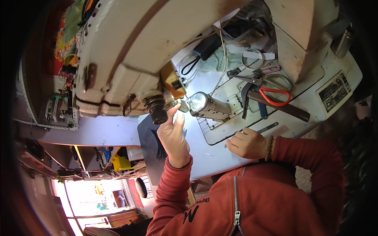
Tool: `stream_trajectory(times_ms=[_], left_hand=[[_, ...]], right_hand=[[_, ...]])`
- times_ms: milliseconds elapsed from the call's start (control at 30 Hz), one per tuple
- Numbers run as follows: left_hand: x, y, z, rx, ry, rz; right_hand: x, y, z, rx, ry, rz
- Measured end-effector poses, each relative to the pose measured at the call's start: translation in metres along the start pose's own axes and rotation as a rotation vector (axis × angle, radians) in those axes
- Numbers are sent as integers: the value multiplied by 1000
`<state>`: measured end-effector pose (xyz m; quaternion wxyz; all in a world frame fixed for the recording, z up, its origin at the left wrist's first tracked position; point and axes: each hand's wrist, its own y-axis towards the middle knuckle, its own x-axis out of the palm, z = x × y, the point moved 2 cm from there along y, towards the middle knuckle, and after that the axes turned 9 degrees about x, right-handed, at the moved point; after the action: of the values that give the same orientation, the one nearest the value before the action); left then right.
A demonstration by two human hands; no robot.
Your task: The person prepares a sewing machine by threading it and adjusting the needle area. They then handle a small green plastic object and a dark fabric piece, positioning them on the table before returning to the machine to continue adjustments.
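Observation:
My left hand (173,137) is raised to the head of a sewing machine (118,84). Its thumb and forefinger pinch at a small round metal part (183,106) beside a dark knob (159,116). Just right of those fingertips, the cylindrical arm (210,107) of the machine bed sticks out with a brightly lit end. My right hand (248,143) rests half-curled on the white tabletop (208,159). A slim, flat, dark metal tool (269,127) shows on both sides of this hand; the palm is hidden.
Beyond my right hand lie red-handled scissors (275,98), a dark bar (293,110) and pink-handled snips (271,69). A green cloth (220,59), a black pouch (207,46) and a tape roll (252,59) sit farther back. Shelves (59,98) stand at the left.

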<state>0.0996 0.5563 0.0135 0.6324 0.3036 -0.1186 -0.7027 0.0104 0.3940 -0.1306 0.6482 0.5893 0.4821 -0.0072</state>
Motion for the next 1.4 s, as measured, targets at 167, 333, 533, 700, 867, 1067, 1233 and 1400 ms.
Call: stream_trajectory(times_ms=[167,333,533,700,867,1067,1233,1400], left_hand=[[-2,-1,-2,-15,-69,3],[-6,1,-8,-14,16,-11],[-4,0,-4,142,368,-37],[0,2,0,292,508,-65],[-3,1,-2,170,432,-28],[-1,-2,-5,225,415,85],[-2,-2,-5,232,382,97],[1,-3,-4,150,245,118]], right_hand=[[23,-21,-5,69,-84,-177],[5,7,2,122,66,-115],[-17,116,25,463,390,315],[-19,156,23,539,468,415],[-16,158,23,556,384,389],[-11,156,24,480,347,447],[-3,160,27,444,386,445],[-1,161,29,414,375,513]])
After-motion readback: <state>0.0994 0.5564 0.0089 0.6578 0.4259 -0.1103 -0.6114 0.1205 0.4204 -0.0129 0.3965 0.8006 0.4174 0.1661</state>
